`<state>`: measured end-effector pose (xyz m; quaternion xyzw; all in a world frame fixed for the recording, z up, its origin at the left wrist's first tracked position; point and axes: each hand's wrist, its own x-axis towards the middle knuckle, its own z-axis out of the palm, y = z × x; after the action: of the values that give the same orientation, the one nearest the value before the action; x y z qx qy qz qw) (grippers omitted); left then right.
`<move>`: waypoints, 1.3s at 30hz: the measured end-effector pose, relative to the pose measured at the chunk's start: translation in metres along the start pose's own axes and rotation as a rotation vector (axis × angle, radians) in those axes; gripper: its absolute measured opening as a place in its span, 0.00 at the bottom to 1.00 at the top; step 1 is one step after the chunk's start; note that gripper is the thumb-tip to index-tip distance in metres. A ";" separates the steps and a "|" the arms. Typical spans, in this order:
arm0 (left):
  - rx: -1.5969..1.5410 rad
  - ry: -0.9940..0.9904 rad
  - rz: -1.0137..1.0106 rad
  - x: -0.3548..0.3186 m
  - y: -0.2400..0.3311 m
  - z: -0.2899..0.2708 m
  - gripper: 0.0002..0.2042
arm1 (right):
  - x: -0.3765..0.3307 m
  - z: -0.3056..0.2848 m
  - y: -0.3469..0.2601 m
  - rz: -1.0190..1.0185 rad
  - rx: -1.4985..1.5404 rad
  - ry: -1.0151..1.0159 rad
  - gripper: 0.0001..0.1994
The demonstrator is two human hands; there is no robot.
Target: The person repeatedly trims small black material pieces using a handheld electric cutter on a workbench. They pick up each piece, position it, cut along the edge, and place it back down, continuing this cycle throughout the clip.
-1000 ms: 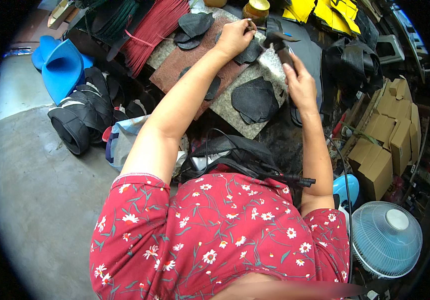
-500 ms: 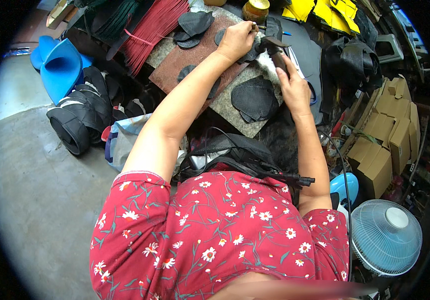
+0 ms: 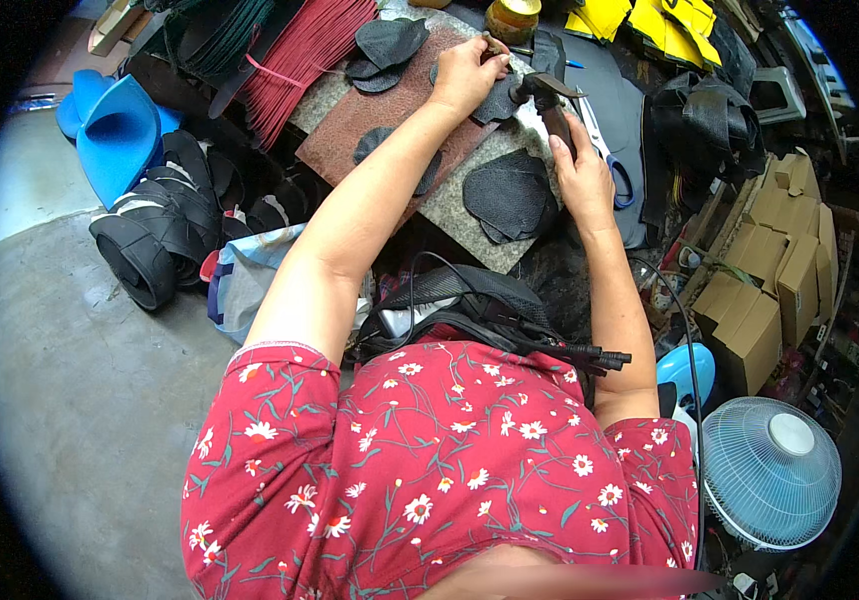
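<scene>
My right hand (image 3: 582,172) is closed around the dark handle of a hammer (image 3: 556,118), whose head lies just right of a black textured piece (image 3: 496,103). Beyond that piece, my left hand (image 3: 467,76) pinches something small and brownish that I cannot make out. Beneath both hands are a reddish-brown board (image 3: 335,150) and a speckled stone slab (image 3: 447,212). A stack of black cut pieces (image 3: 510,197) lies on the slab nearer me. More black pieces (image 3: 390,44) rest on the board's far left, and others are partly hidden under my left forearm.
Scissors (image 3: 622,186) with dark blue handles lie right of my right hand. A yellow jar (image 3: 512,20) stands at the back, near yellow sheets (image 3: 672,28). Red strips (image 3: 300,60) are bundled at far left. Cardboard boxes (image 3: 750,300) and a fan (image 3: 772,475) stand to the right.
My left hand has turned slightly and shifted a little left, its fingers bending differently. The hammer and my right hand have moved slightly left, uncovering more of the scissors.
</scene>
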<state>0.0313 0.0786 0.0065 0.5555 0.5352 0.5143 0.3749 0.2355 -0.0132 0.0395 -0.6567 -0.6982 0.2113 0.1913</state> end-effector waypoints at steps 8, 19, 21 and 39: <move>0.476 -0.064 0.491 0.014 0.003 0.004 0.06 | 0.011 -0.029 -0.019 -0.059 0.342 0.161 0.21; 0.411 -0.012 0.426 0.007 0.001 0.003 0.07 | 0.005 -0.029 -0.017 0.041 -0.059 0.088 0.21; 0.433 0.014 0.369 0.008 -0.007 0.004 0.07 | -0.001 -0.018 -0.012 -0.036 -0.016 0.054 0.22; 0.115 -0.030 -0.022 -0.064 0.012 -0.041 0.06 | -0.027 -0.017 -0.013 -0.036 -0.062 -0.087 0.22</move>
<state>0.0003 0.0086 0.0150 0.5781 0.5642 0.4701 0.3558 0.2355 -0.0395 0.0614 -0.6397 -0.7239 0.2145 0.1440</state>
